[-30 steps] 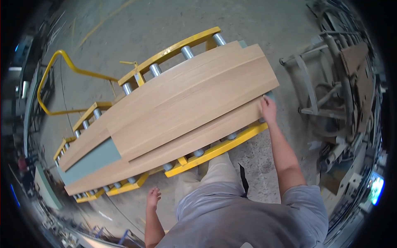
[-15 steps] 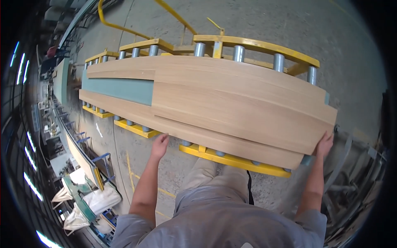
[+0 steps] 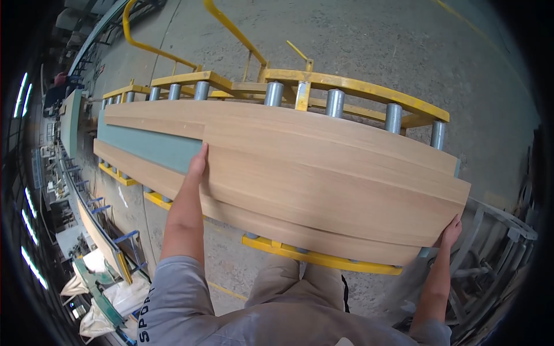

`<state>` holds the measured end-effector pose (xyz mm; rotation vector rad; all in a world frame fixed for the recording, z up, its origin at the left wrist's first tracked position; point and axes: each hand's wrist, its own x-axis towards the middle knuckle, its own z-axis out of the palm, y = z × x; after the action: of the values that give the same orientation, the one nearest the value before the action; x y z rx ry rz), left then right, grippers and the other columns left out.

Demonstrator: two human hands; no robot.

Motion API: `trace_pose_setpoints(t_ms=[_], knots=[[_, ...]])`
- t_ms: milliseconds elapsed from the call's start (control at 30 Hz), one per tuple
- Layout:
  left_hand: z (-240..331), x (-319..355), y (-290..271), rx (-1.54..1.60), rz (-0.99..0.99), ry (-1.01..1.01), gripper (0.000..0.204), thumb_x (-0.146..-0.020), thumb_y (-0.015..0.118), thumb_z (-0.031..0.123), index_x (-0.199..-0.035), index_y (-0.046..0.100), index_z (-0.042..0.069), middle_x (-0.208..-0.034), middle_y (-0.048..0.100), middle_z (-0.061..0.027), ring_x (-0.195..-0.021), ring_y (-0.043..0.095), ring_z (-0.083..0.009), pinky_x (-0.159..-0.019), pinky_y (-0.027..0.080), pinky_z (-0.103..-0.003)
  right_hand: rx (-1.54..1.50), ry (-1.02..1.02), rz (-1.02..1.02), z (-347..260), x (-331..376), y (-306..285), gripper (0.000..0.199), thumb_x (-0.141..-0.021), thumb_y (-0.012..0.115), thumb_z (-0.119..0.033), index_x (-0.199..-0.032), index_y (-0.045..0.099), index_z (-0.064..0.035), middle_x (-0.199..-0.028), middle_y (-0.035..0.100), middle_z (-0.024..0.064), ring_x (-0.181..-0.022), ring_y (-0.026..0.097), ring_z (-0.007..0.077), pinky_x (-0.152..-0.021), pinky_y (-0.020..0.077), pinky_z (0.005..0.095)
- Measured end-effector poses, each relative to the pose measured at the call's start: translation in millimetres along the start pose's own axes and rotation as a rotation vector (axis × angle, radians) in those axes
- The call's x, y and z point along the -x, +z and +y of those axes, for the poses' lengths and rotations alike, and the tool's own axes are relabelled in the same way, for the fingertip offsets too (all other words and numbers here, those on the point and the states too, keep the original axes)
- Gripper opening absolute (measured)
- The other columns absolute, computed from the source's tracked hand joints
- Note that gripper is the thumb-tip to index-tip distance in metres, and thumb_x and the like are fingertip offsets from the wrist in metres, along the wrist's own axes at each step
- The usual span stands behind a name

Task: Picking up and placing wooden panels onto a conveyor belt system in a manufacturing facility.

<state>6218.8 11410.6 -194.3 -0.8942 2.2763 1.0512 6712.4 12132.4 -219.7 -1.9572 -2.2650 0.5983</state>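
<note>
- Two bare hands are reaching out from the lower edge to a stack of long pale wooden veneered boards [image 3: 323, 173] that is lying flat across a yellow steel roller conveyor with grey metal rollers [image 3: 346, 86].
- The left hand [image 3: 198, 164] is resting at the left end of the top board, fingers stretched forward and held close together, palm against the wood right where the grey-green panel [image 3: 153, 147] is showing beneath.
- The right hand [image 3: 451, 232] is pressing on the lower right corner of the stack, fingers lying along the board's end edge; whether they are curling under it cannot be told from this angle.
- The top board is sitting shifted to the right on the longer boards below, so that a strip of the grey-green panel and a further wooden layer are sticking out toward the left end of the conveyor.
- The conveyor's near yellow rail [image 3: 323, 258] is peeking out below the stack, just in front of the person's beige trousers [image 3: 288, 288].
- A grey long-sleeved shirt [image 3: 190, 311] is covering the person's shoulders at the bottom of the view.
- A bent yellow tubular guard rail [image 3: 231, 26] is rising behind the conveyor over the grey concrete floor [image 3: 375, 40].
- Blue-framed racks with leaning panels [image 3: 109, 242] are standing to the left, well apart from the hands.
- Grey metal frames [image 3: 496, 248] are crowding the right edge, near the right hand.
</note>
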Motion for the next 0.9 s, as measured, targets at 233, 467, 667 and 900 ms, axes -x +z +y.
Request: trace_pose_setpoints(t_ms=[233, 467, 667, 900], knots=[[-7, 1, -31, -0.104, -0.199, 0.006, 0.084, -0.087, 0.033, 0.068, -0.133, 0.041, -0.002, -0.133, 0.046, -0.0139, -0.123, 0.042, -0.0234, -0.101, 0.032, -0.035, -0.174, -0.028, -0.119, 2, -12, 1, 0.064, -0.093, 0.037, -0.052, -0.110, 0.056, 0.0062, -0.104, 0.060, 0.0221, -0.100, 0.056, 0.0338, -0.087, 0.0404, 0.0389], [-12, 123, -89, 0.103, -0.063, 0.097, 0.073, -0.091, 0.038, 0.059, -0.128, 0.046, -0.003, -0.122, 0.055, -0.0136, -0.112, 0.052, -0.0204, -0.096, 0.037, -0.029, -0.110, -0.001, -0.063, 7, -12, -3, 0.062, -0.093, 0.038, -0.052, -0.102, 0.057, 0.0071, -0.098, 0.061, 0.0217, -0.094, 0.057, 0.0326, -0.084, 0.0410, 0.0371], [-59, 222, -121, 0.372, 0.064, 0.098, 0.066, -0.091, 0.043, 0.053, -0.127, 0.046, -0.002, -0.121, 0.055, -0.0116, -0.110, 0.052, -0.0193, -0.095, 0.038, -0.031, -0.268, -0.047, -0.295, 20, -35, -15, 0.066, -0.092, 0.036, -0.055, -0.108, 0.057, 0.0056, -0.103, 0.063, 0.0182, -0.100, 0.057, 0.0260, -0.088, 0.0398, 0.0350], [-109, 306, -142, 0.499, 0.222, 0.150, 0.061, -0.091, 0.046, 0.050, -0.124, 0.048, -0.002, -0.120, 0.056, -0.0104, -0.107, 0.053, -0.0188, -0.093, 0.039, -0.031, -0.028, 0.125, -0.230, 11, -53, -21, 0.080, -0.087, 0.034, -0.066, -0.109, 0.060, 0.0064, -0.110, 0.061, 0.0225, -0.108, 0.055, 0.0342, -0.093, 0.0385, 0.0373]])
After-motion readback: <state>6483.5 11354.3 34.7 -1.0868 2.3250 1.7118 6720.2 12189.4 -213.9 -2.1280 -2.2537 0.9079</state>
